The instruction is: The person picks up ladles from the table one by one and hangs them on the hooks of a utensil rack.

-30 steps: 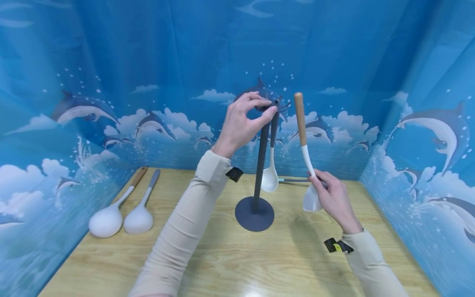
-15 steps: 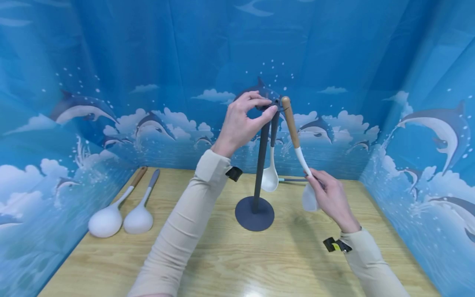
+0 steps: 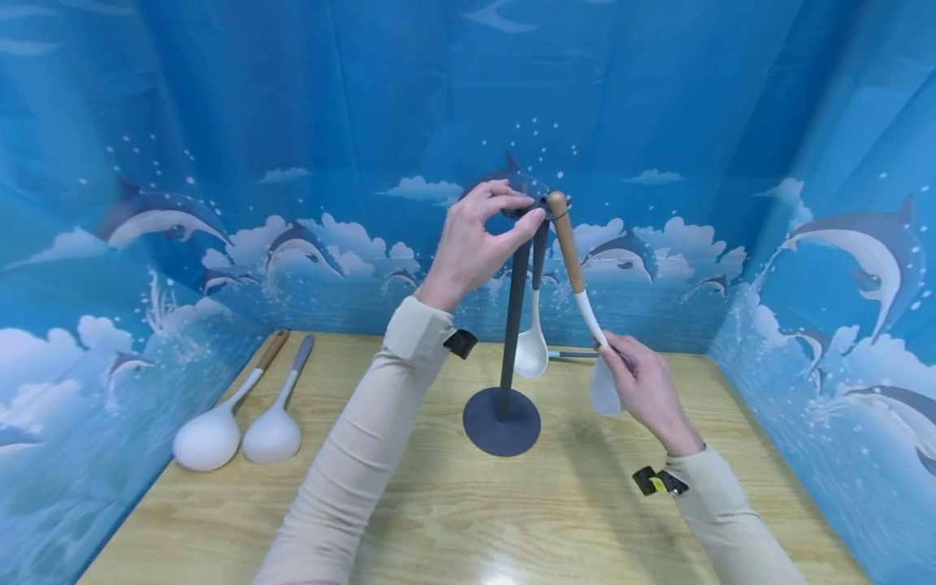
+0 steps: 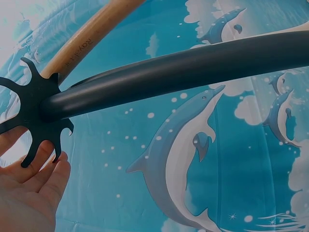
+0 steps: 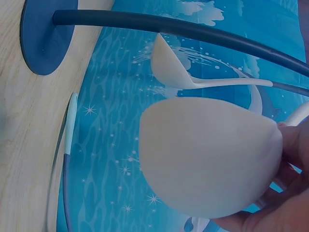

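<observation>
My left hand (image 3: 475, 244) grips the hooked top of a dark utensil stand (image 3: 512, 333), thumb in front and fingers along the far side. In the left wrist view, several curved hooks (image 4: 36, 104) spread from the pole's end, with my fingers against the lower ones. My right hand (image 3: 647, 394) holds a white spatula (image 5: 207, 157) by the lower neck. Its wooden handle (image 3: 568, 248) leans up and left, the tip right at a hook. A white ladle (image 3: 532, 353) with a dark handle hangs from the stand, behind the pole.
On the table's left lie a white ladle with a wooden handle (image 3: 208, 439) and a white utensil with a grey handle (image 3: 274, 435), bowls toward me. A thin dark and light-blue handle (image 3: 574, 354) lies at the back edge. Blue dolphin curtains (image 3: 409, 97) enclose the table.
My right hand has moved slightly left, bringing the spatula's wooden handle from apart on the right up to the stand's hooks. My left hand has kept its place.
</observation>
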Available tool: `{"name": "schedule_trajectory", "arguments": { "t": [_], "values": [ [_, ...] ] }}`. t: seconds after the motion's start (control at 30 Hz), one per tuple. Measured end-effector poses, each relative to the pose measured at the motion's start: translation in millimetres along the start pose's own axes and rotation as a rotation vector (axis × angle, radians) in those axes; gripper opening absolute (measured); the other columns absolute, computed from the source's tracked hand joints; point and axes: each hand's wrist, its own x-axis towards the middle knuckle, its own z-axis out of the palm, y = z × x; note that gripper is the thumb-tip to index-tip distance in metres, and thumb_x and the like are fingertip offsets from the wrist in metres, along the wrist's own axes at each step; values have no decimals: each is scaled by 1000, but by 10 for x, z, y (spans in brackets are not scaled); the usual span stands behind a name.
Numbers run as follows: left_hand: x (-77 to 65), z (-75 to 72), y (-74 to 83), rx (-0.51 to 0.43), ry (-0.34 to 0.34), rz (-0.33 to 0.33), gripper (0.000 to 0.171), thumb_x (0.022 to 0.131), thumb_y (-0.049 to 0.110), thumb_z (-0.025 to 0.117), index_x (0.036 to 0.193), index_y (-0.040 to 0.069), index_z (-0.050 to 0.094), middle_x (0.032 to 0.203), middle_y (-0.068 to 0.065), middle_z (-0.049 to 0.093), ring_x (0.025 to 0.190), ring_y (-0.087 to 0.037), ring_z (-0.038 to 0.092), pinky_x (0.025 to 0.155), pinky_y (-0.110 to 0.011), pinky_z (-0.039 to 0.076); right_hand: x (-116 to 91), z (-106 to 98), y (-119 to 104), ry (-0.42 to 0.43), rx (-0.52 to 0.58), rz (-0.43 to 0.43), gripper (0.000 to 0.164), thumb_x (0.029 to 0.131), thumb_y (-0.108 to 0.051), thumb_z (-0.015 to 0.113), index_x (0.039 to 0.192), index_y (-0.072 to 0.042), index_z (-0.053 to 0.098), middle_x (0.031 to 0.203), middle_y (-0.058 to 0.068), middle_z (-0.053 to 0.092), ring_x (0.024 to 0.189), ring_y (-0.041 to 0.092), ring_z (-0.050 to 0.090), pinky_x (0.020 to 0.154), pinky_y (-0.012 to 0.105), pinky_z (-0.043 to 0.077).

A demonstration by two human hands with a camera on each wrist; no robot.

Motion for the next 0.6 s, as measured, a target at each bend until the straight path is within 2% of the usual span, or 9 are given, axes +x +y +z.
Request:
{"name": "schedule_trajectory", "arguments": {
  "t": [0.37,0.6],
  "values": [
    [-2,6,7,8,7,1,36,94,39,64,120,16,72,137,-3,58,135,-16,44,111,-41,38,42,90,43,-22,45,18,34,103,-25,52,127,-6,66,108,15,70,99,34,67,79,54,56],
    [-8,5,2,-1,9,2,37,94,39,64,120,14,72,137,-4,58,136,-16,43,112,-44,37,39,182,8,-69,106,57,36,103,-28,51,131,-9,63,118,16,68,108,35,66,86,53,55]
  ]
}}
